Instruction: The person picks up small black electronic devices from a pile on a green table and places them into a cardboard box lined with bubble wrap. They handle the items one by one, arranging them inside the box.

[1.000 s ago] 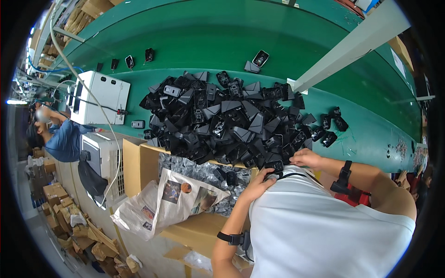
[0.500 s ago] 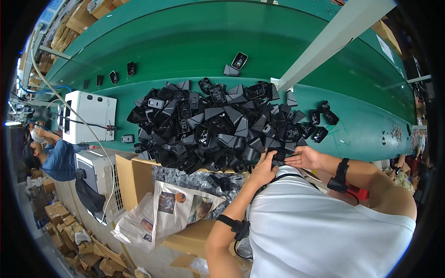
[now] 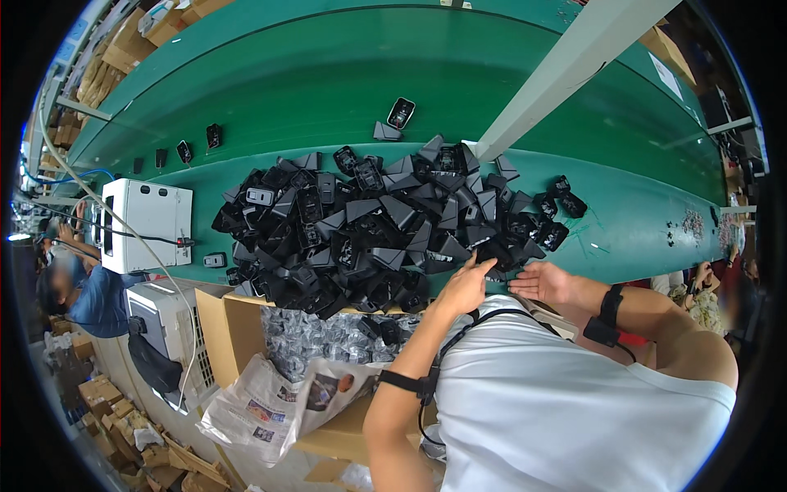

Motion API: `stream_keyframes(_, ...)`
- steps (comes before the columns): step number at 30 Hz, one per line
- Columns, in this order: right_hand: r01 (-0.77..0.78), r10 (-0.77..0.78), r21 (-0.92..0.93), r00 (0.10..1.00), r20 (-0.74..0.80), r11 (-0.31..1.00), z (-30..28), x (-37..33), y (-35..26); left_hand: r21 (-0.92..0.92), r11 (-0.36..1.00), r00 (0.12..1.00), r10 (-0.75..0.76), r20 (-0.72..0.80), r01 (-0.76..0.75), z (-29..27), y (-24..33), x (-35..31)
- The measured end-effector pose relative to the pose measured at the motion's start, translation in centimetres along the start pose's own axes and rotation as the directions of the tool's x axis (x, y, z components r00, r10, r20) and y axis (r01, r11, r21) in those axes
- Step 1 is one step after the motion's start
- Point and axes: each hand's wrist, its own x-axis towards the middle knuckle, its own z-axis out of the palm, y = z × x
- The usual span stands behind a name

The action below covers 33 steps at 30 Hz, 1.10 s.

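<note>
A big heap of black plastic housings (image 3: 361,221), angular and hollow, lies on the green work surface in front of me. My left hand (image 3: 464,287) is at the near right edge of the heap, fingers stretched and apart, touching or almost touching the housings there. I see nothing clearly gripped in it. To its right, my right hand (image 3: 543,284) lies with its fingers stretched out and the palm partly turned up, holding nothing visible. A small gap separates the two hands, close in front of my white shirt.
Below the heap stands an open cardboard box (image 3: 220,328) of clear-wrapped parts, with a newspaper sheet (image 3: 275,402) over its edge. A white machine (image 3: 147,225) sits at the left. A slanted white post (image 3: 566,78) rises behind the heap. A co-worker (image 3: 102,283) sits far left.
Both hands have drawn slightly apart, and the dark housing that was between them no longer shows there. The newspaper has folded lower, baring more wrapped parts. The whole view has shifted a little.
</note>
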Motion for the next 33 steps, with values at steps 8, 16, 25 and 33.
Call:
stream_keyframes(8,-0.027,0.034,-0.311,0.999,0.016,0.95,2.9,-2.3,-0.5,-0.141,0.987,0.979,0.055,-0.195,-0.083,-4.9,4.1,-9.6)
stream_keyframes(16,0.674,-0.105,-0.689,0.731,0.675,0.266,15.7,-6.6,-8.0,0.182,0.851,0.621,0.49,-0.612,-0.492,-7.1,19.7,-23.6)
stream_keyframes(25,0.759,-0.464,-0.537,0.35,0.813,-0.368,29.1,-2.4,-15.1,0.404,0.805,0.33,0.559,-0.76,-0.434,-4.6,22.5,-24.6)
stream_keyframes(33,0.688,-0.547,-0.532,0.231,0.805,-0.493,31.7,0.6,-17.7,-0.289,0.583,-0.337,-0.028,-0.941,0.76,2.9,6.0,-35.9)
